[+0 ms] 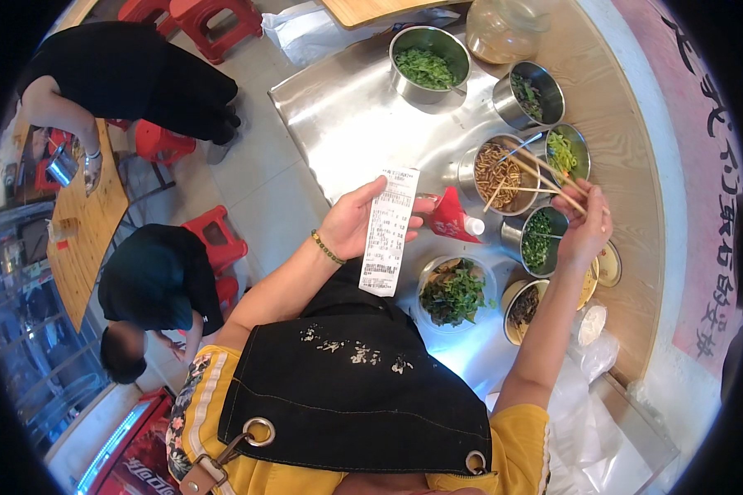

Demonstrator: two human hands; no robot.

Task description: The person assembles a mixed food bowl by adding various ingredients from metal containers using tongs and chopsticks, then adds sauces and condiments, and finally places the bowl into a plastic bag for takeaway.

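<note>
A single head-worn fisheye view looks steeply down over the person's own chest and apron (347, 388). It faces the steel bench (347, 124) close ahead, with floor and stools far left; straight edges bend toward the rim

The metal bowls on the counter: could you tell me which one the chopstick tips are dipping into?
The steel bowl of brown shreds, left of the right hand; its chopsticks end in it, while the neighbouring bowls hold green herbs.
</note>
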